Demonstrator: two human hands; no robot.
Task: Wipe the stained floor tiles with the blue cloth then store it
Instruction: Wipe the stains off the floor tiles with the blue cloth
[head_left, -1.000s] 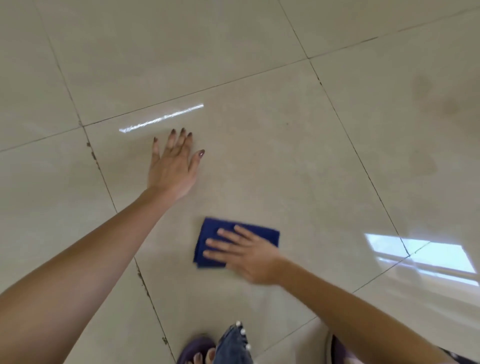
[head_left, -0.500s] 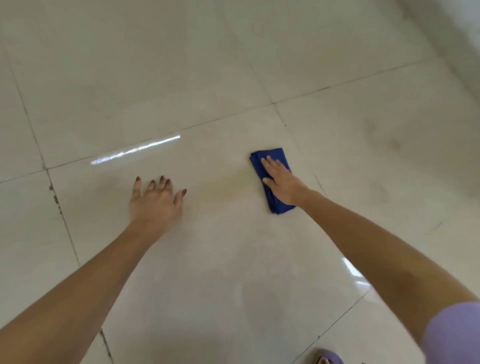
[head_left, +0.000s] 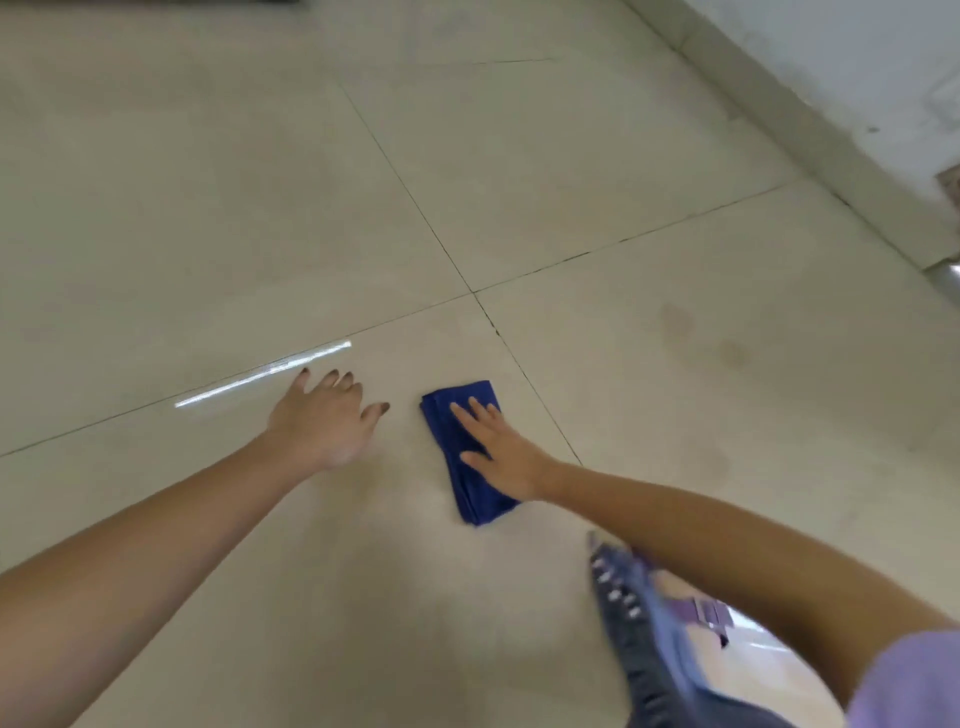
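A folded blue cloth lies flat on the beige floor tiles. My right hand presses down on it with fingers spread, palm covering its right half. My left hand rests flat on the tile to the left of the cloth, fingers apart, holding nothing. Faint brownish stains mark the tile to the right of the cloth, beyond the grout line.
A wall with a tiled skirting runs along the far right. My jeans-clad knee is at the lower right. A bright light streak reflects on the tile just past my left hand.
My right hand slid the cloth back toward me and closer to my left hand. The view tilted up, bringing the wall and my knee into sight.
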